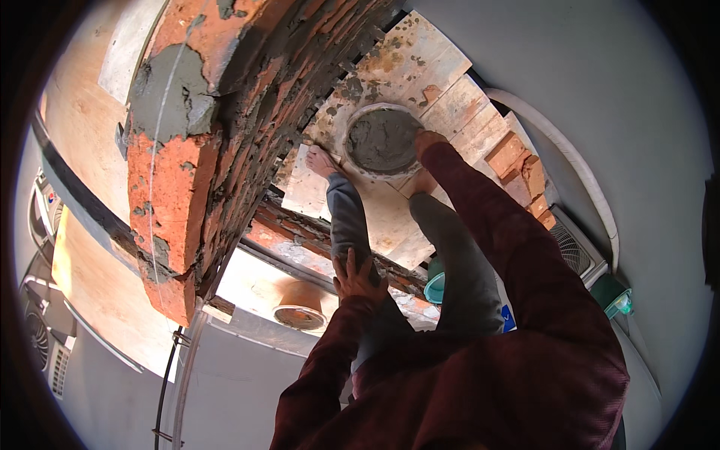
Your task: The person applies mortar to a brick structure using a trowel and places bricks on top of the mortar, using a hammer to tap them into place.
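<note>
A round pan (349,154) of wet grey mortar (382,140) stands on the boards in front of me. My right hand (430,142) reaches down to the pan's right rim and looks closed on it; its fingertips are hidden. My left hand (357,276) lies on my left leg, near the knee, fingers spread, holding nothing. My bare left foot (320,160) is beside the pan on its left, on a pale board.
A brick wall (247,112) with fresh mortar and a taut string (159,142) rises at left. Broken bricks (517,169) lie at right, near an outdoor fan unit (574,247) and a thick pale hose (570,154). Beneath the platform stands another pan (300,316).
</note>
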The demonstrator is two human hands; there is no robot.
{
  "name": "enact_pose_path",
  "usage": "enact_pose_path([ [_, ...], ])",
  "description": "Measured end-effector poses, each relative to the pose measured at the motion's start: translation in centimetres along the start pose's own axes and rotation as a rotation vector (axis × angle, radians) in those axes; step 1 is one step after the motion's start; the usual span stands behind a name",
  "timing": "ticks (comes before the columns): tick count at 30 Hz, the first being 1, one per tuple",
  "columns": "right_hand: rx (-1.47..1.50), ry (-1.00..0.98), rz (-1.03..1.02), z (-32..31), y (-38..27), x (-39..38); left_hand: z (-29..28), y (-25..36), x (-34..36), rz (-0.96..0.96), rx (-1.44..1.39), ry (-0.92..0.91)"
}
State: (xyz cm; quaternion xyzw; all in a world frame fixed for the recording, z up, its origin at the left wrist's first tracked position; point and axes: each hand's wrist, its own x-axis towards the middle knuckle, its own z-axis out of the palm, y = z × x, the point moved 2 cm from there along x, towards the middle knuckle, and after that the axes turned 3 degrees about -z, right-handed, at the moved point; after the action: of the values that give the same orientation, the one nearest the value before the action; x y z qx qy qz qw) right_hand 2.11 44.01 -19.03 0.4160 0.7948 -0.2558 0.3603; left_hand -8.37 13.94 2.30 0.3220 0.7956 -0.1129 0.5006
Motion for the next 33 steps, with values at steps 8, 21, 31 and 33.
enact_pose_path([
  [8, 0.372, -0.071, -0.119, 8.0, -0.1, 3.9, 4.3, 0.2, -1.3, -0.023, -0.018, -0.048],
  [21, 1.065, -0.389, -0.002, 4.7, 4.7, -4.8, 3.7, -0.5, -1.5, 0.015, -0.083, -0.02],
  [31, 0.438, -0.557, -0.515, -42.3, -3.9, -30.2, 0.7, -11.7, 0.6, -0.17, -1.095, 0.177],
  [33, 0.469, -0.525, -0.532, -48.8, -9.0, -30.4, -3.6, -13.4, -2.5, -0.233, -1.049, 0.09],
])
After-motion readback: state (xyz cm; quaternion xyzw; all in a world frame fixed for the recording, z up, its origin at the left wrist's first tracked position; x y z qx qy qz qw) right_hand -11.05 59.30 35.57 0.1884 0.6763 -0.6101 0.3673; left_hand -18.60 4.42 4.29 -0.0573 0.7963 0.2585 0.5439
